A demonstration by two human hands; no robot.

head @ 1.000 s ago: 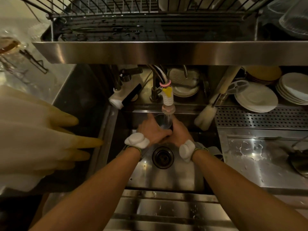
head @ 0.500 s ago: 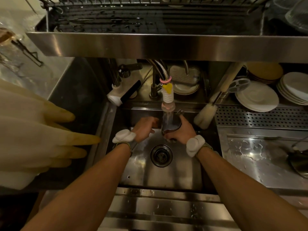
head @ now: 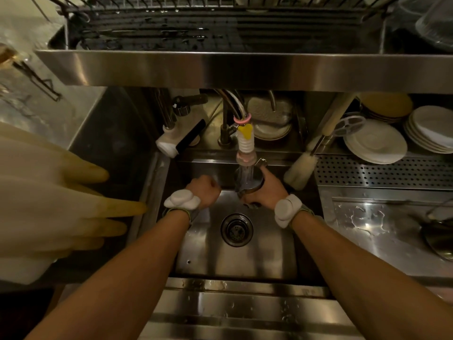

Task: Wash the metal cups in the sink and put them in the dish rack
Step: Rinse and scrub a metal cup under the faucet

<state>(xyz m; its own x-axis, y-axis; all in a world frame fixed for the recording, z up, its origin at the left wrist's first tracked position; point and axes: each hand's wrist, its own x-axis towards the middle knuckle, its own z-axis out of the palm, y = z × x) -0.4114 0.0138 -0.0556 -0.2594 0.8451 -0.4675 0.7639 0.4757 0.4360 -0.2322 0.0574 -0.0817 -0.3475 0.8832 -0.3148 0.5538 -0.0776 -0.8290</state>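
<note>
My right hand (head: 267, 190) grips a metal cup (head: 248, 179) under the running tap (head: 245, 148), over the back of the sink (head: 235, 261). Water streams into the cup's mouth. To the left of the cup, my left hand (head: 204, 191) is curled into a fist with nothing in it, a short gap away. The dish rack (head: 220, 23) sits on a steel shelf directly above the sink, its wire bars wet. Another cup's rim (head: 252, 205) may peek out below my right hand; it is too hidden to tell.
The drain (head: 236, 229) lies in the sink's middle. A bottle brush (head: 300, 171) leans at the sink's back right. Stacked white plates (head: 375, 141) stand beyond a perforated drainboard (head: 382, 171). Pale rubber gloves (head: 49, 204) hang at the left. A dark pan (head: 438, 238) sits far right.
My left hand has let go of the cup and drawn away to the left, curling into a fist. My right hand keeps the cup under the water, raised slightly.
</note>
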